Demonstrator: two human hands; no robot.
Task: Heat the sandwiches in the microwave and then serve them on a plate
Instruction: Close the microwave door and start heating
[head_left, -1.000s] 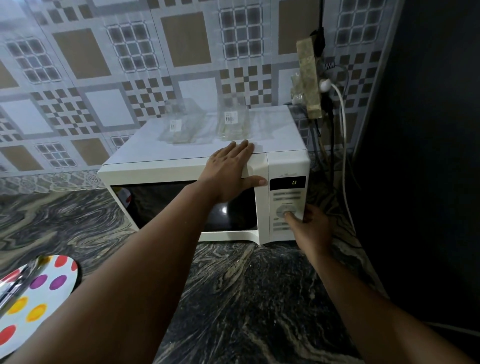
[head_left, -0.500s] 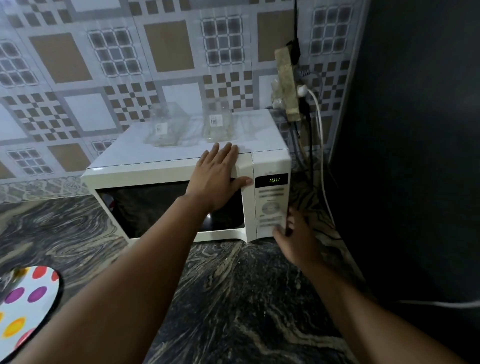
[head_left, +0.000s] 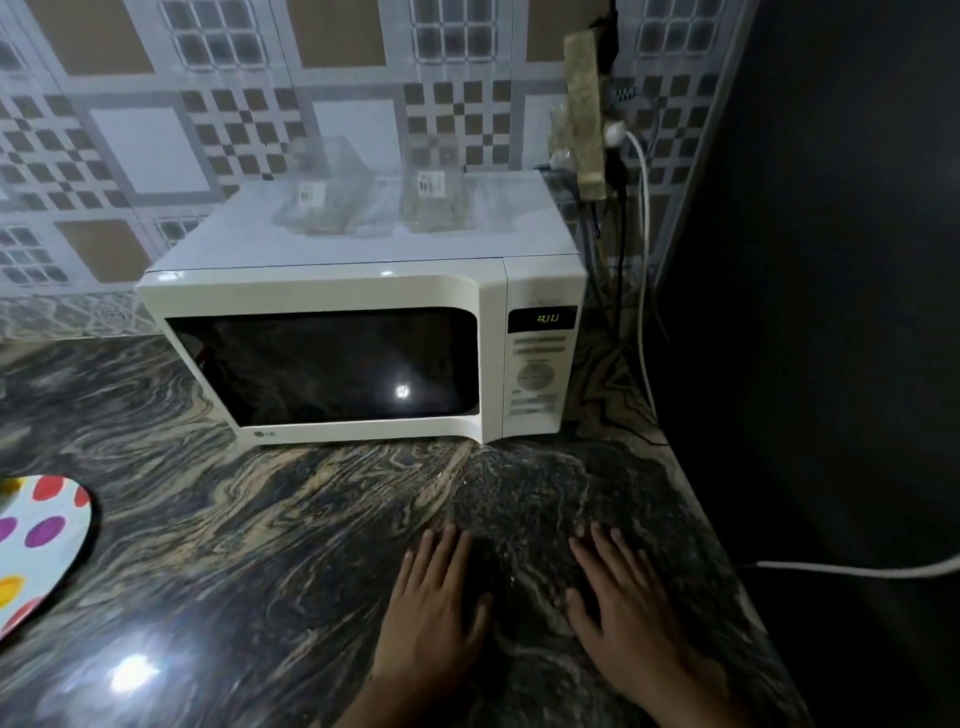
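Both hands lie flat on the marbled bench (head_left: 291, 519), fingers straight and spread, holding nothing: the left hand (head_left: 434, 605) and the right hand (head_left: 626, 603) sit side by side, apart from each other. Straight ahead of them, well beyond the fingertips, stands the white microwave (head_left: 358, 291) with its door shut. The sandwiches are not visible; the dark door window (head_left: 327, 364) shows only a glint, so they are probably inside, though the view cannot confirm it.

Warmed sandwiches should be light, soft and easily squashed, likely hot at the filling, so a gentle hold from below, or by whatever dish carries them, seems best. The spotted plate (head_left: 36, 545) waits far to the left of the left hand, at the frame's edge.

An LG mark (head_left: 265, 435) reads on the lower door frame. The green display (head_left: 548, 318) looks like 1:00, blurred. Two clear containers (head_left: 374, 192) on top carry barcode stickers too small to read.
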